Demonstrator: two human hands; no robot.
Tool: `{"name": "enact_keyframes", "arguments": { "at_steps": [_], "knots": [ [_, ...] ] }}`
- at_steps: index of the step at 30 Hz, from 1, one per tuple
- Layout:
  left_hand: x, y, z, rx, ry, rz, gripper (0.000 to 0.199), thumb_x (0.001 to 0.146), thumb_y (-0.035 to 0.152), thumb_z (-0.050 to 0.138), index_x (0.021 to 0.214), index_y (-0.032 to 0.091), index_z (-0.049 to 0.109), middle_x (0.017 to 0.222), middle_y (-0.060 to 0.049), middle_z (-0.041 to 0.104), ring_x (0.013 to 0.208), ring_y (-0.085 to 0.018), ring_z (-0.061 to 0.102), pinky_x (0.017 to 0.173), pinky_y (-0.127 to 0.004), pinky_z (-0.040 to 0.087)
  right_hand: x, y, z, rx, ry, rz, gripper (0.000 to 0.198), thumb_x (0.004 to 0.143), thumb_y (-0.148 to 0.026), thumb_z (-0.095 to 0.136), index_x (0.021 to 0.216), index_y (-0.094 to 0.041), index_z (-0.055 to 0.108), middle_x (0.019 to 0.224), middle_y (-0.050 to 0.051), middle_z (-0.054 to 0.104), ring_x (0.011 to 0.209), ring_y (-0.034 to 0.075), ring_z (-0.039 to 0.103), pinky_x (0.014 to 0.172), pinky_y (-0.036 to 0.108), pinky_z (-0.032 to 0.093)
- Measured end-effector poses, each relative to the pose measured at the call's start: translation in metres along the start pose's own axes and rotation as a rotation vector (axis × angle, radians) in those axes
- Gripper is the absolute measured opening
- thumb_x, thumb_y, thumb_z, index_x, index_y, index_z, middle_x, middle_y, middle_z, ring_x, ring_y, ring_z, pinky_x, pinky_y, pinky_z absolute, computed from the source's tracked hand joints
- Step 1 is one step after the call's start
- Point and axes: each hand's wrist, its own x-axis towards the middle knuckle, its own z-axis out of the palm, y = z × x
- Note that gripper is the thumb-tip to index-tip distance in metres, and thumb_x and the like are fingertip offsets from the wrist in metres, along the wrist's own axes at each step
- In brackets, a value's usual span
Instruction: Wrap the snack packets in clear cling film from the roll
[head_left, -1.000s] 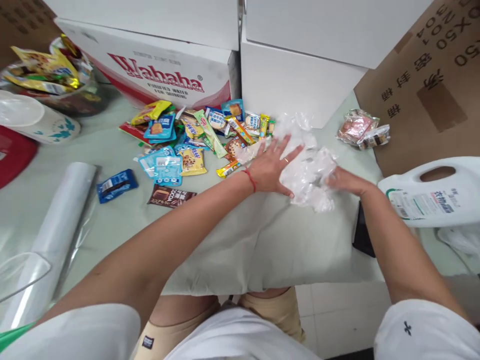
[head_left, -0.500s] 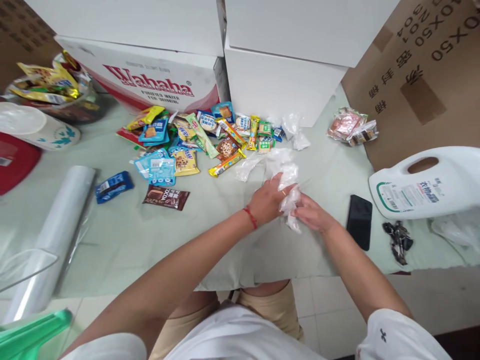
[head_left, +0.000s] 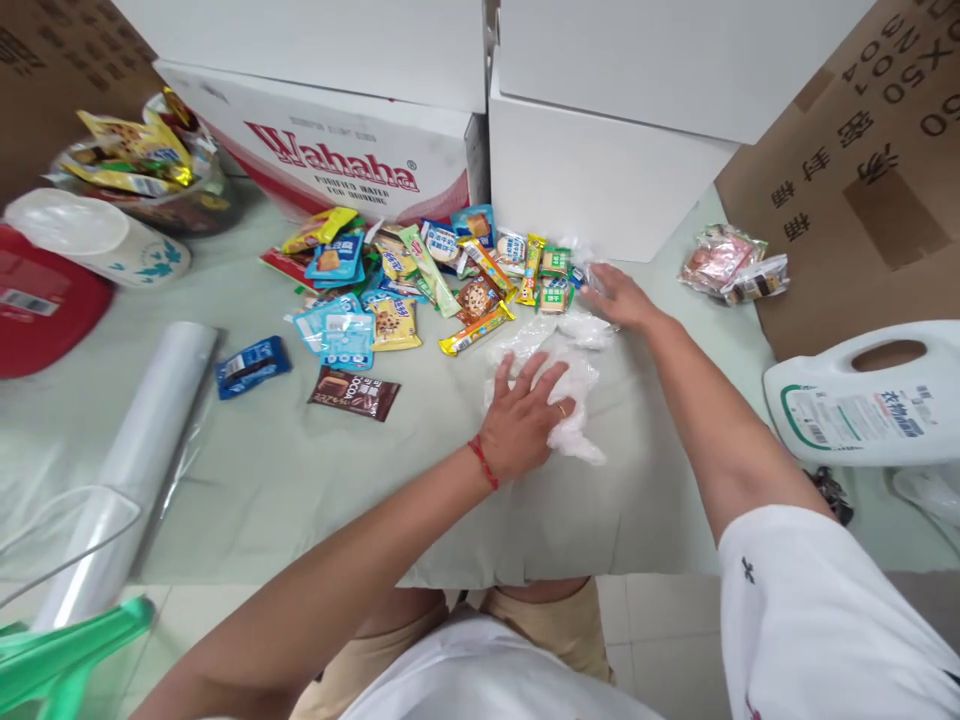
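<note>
Left hand: your left hand [head_left: 525, 420] lies spread, fingers splayed, pressing on crumpled plastic [head_left: 576, 438] just below the middle of the frame; nothing is clenched in it.
Right hand: your right hand [head_left: 621, 298] reaches right of centre, beside more clear plastic [head_left: 589, 332]; its fingertips are blurred, so you cannot tell whether it grips any.
Snack heap: your packets lie mixed across the upper middle, from a yellow cookie packet [head_left: 396, 323] to green packets [head_left: 555, 297] near your right hand.
Strays: a cocoa packet [head_left: 354, 394] lies just below the heap, a blue packet [head_left: 253, 367] farther left.
Already grouped: the bowl [head_left: 225, 208] at upper left holds snacks, and pink packets [head_left: 721, 258] lie bunched at upper right.
Left to settle: judging by the layout, your work looks unfinished; the plastic is bunched and loose, neither flat nor folded, and the heap looks unsorted.
</note>
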Motion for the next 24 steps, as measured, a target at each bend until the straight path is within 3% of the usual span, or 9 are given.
{"name": "enact_keyframes", "arguments": {
  "at_steps": [2,4,6,9,11,14,19,21,24],
  "knots": [
    [0.003,-0.01,-0.007,0.025,0.05,0.001,0.03,0.078,0.027,0.078,0.108,0.027,0.072,0.168,-0.007,0.033,0.156,-0.046,0.016,0.118,-0.076,0.002,-0.026,0.003,0.021,-0.05,0.023,-0.047,0.064,0.095,-0.047,0.061,0.152,-0.021,0.05,0.158,0.015,0.047,0.144,0.034,0.041,0.119,0.056,0.033],
    [0.012,-0.019,-0.011,0.014,0.023,-0.009,0.035,0.075,0.03,0.081,0.108,0.026,0.072,0.171,-0.008,0.025,0.157,-0.049,0.009,0.115,-0.079,-0.005,-0.057,0.004,0.033,-0.114,0.102,-0.063,0.053,0.094,-0.039,0.058,0.145,-0.024,0.057,0.15,0.014,0.053,0.135,0.037,0.045,0.112,0.056,0.039],
    [0.023,-0.026,-0.011,-0.019,-0.072,0.009,0.045,0.072,0.031,0.08,0.116,0.025,0.07,0.168,-0.012,0.031,0.156,-0.049,0.016,0.117,-0.078,0.0,-0.081,0.003,0.036,-0.138,0.146,-0.038,0.04,0.093,-0.032,0.054,0.13,-0.024,0.068,0.131,0.015,0.062,0.121,0.036,0.052,0.102,0.053,0.046],
    [0.033,-0.027,-0.005,-0.071,-0.185,0.03,0.045,0.075,0.028,0.072,0.12,0.019,0.069,0.143,-0.017,0.056,0.137,-0.04,0.049,0.119,-0.063,0.027,-0.091,0.004,0.021,-0.04,0.142,0.028,0.027,0.091,-0.033,0.052,0.108,-0.023,0.071,0.106,0.012,0.067,0.099,0.03,0.059,0.09,0.044,0.051],
    [0.031,-0.023,0.0,-0.095,-0.185,0.038,0.039,0.079,0.027,0.067,0.117,0.016,0.069,0.125,-0.017,0.063,0.117,-0.034,0.061,0.109,-0.052,0.042,-0.076,0.005,0.004,0.043,0.208,0.125,0.027,0.092,-0.038,0.05,0.103,-0.022,0.069,0.097,0.008,0.067,0.092,0.027,0.061,0.089,0.041,0.053],
    [0.022,-0.018,0.005,-0.11,-0.155,0.058,0.036,0.082,0.027,0.064,0.117,0.016,0.067,0.122,-0.016,0.063,0.108,-0.033,0.062,0.097,-0.048,0.048,-0.029,-0.002,-0.016,0.059,0.339,0.148,0.035,0.093,-0.04,0.051,0.117,-0.021,0.066,0.109,0.008,0.069,0.102,0.027,0.063,0.096,0.043,0.052],
    [0.011,-0.02,0.012,-0.128,-0.126,0.046,0.042,0.085,0.03,0.065,0.125,0.016,0.063,0.123,-0.017,0.061,0.108,-0.033,0.06,0.092,-0.048,0.05,0.055,-0.041,-0.009,0.001,0.03,-0.044,0.069,0.085,-0.043,0.07,0.147,-0.016,0.052,0.146,0.015,0.058,0.131,0.034,0.056,0.112,0.048,0.044],
    [0.009,-0.024,0.017,-0.179,-0.073,0.045,0.055,0.085,0.03,0.066,0.137,0.015,0.055,0.129,-0.018,0.057,0.11,-0.032,0.061,0.093,-0.047,0.051,0.065,-0.051,-0.009,0.004,-0.031,-0.011,0.058,0.089,-0.042,0.066,0.139,-0.014,0.058,0.139,0.014,0.064,0.127,0.032,0.058,0.113,0.048,0.043],
    [0.006,-0.028,0.025,-0.249,0.016,0.036,0.078,0.084,0.029,0.069,0.153,0.014,0.037,0.143,-0.022,0.047,0.12,-0.033,0.059,0.098,-0.047,0.051,0.046,-0.046,-0.024,0.085,0.172,0.06,0.043,0.1,-0.035,0.047,0.134,-0.013,0.059,0.133,0.013,0.067,0.116,0.025,0.062,0.107,0.042,0.046]
  ]
}}
